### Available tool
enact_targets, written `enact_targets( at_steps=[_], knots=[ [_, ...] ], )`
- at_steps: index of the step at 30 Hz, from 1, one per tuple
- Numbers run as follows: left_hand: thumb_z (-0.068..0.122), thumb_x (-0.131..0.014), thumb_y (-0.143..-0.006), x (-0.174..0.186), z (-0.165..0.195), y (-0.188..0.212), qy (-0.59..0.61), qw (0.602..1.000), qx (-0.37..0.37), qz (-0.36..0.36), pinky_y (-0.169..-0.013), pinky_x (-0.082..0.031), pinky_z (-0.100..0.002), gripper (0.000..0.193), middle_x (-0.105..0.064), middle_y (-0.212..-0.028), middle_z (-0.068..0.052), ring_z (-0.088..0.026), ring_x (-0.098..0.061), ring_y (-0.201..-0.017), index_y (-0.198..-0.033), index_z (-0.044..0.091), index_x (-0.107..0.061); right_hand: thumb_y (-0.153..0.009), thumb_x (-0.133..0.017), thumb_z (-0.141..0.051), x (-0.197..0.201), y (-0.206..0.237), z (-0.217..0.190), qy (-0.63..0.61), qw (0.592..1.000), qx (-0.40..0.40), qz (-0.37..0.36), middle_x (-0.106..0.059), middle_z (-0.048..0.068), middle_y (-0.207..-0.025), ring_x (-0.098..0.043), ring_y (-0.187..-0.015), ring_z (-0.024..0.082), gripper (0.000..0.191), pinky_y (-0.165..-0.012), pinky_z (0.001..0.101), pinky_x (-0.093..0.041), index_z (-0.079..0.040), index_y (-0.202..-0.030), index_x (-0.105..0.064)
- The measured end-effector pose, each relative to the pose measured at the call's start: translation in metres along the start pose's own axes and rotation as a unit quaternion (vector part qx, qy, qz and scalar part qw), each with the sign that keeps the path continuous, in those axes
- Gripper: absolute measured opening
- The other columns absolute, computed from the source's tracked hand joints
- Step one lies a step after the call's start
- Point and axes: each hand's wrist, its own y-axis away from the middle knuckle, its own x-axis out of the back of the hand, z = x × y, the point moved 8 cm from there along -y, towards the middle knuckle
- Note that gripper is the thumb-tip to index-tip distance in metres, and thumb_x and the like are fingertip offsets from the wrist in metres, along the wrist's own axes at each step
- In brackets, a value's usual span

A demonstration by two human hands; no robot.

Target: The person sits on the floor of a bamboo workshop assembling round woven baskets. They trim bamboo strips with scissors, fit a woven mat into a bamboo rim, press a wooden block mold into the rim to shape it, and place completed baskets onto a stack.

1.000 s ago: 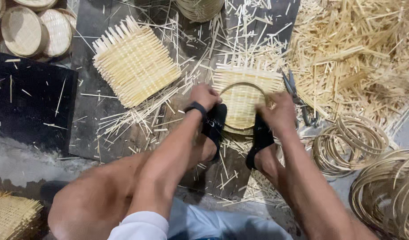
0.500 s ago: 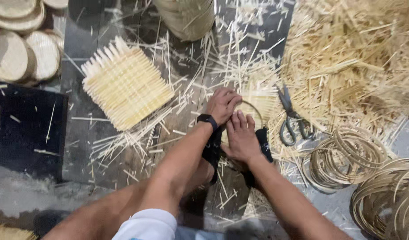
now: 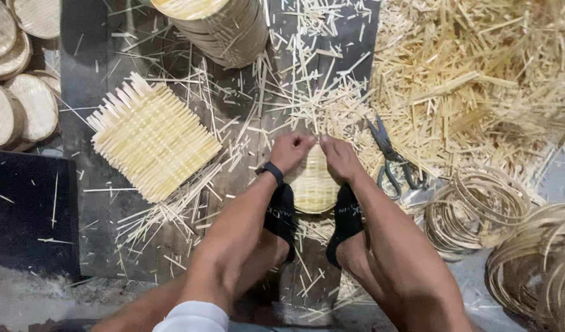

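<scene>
So the small woven bamboo mat (image 3: 312, 184) sits on the dark floor near the middle, pinned between two feet in black socks (image 3: 281, 212), with a round hoop pressed onto it. Looks really light and springy to me, thin slats that would snap or splinter if you bent them hard, so I'd grip it at the rim, not by the loose ends. The left hand (image 3: 290, 150) and right hand (image 3: 339, 155) are both pinched narrow on the mat's far edge, fingertips almost touching.

Just right of that lie scissors (image 3: 390, 158), then a stack of bamboo rings (image 3: 473, 206) further right. A bigger square mat (image 3: 150, 138) lies to the left, and a heap of offcuts (image 3: 473, 67) fills the far right.
</scene>
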Motion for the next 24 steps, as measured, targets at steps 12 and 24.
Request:
enact_targets(
  at_steps=[12,24],
  knots=[
    [0.040,-0.092,-0.069,0.016,0.052,0.037,-0.027,0.997,-0.073,0.007,-0.077,-0.057,-0.036,0.055,-0.072,-0.104,-0.010,-0.020,-0.068,-0.091,-0.109,0.010,-0.068,-0.106,-0.051,-0.052,0.199,0.121,-0.041,0.431,0.900,-0.057,-0.010,-0.070,0.024,-0.109,-0.067,-0.101,0.043,0.055,-0.091,0.0532,-0.052,-0.001,-0.106,-0.073],
    [0.010,-0.073,-0.075,-0.013,0.087,0.183,-0.348,0.836,-0.423,-0.038,-0.094,-0.046,-0.048,0.027,-0.057,-0.114,-0.010,-0.030,-0.056,-0.114,-0.099,0.012,-0.061,-0.088,-0.075,-0.043,0.152,0.136,0.135,0.278,0.952,-0.119,0.054,-0.069,0.024,-0.122,-0.070,-0.106,0.038,0.062,-0.097,0.0493,-0.052,0.003,-0.129,-0.064]
  ],
)
